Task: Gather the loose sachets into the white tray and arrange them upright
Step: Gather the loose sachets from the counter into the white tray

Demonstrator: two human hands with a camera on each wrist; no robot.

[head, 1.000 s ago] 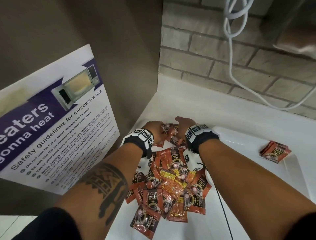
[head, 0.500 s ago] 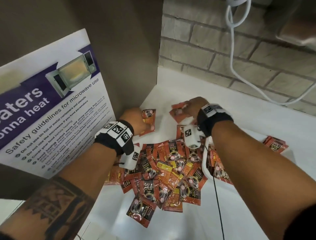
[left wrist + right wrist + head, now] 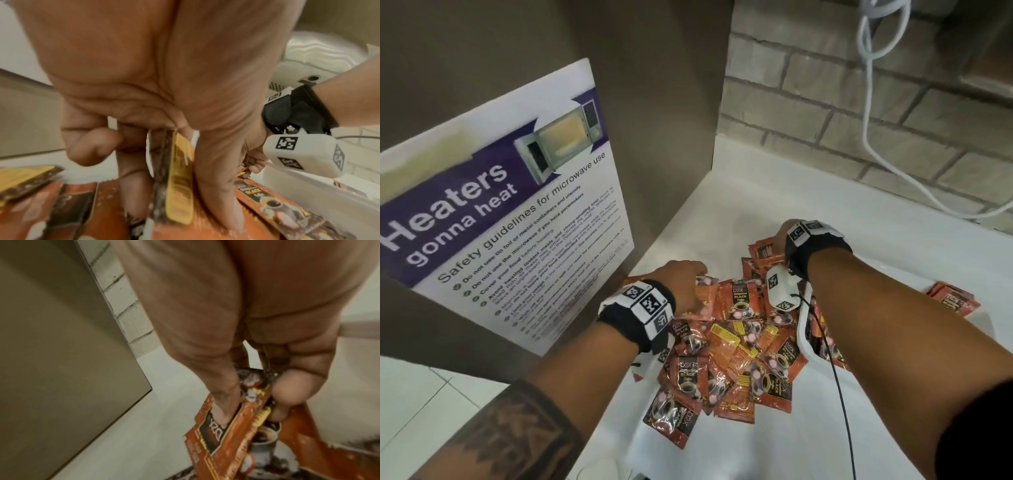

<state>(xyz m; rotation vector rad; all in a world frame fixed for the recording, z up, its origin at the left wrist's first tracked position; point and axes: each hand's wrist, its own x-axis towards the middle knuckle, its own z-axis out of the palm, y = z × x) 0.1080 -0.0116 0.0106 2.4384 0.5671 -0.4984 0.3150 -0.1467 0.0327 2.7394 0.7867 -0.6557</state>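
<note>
At the counter's (image 3: 739,205) back left corner, the left hand (image 3: 681,284) pinches a sachet (image 3: 179,177) (upright) and the right hand (image 3: 782,236) grips several sachets (image 3: 226,426) above the pile (image 3: 732,353).

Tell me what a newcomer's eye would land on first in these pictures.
First, the heap of orange sachets spilled across the white counter, between the forearms. Next, the left hand and right hand, each gripping sachets at the heap's far edge. Then the purple microwave safety poster leaning at the left.
</note>
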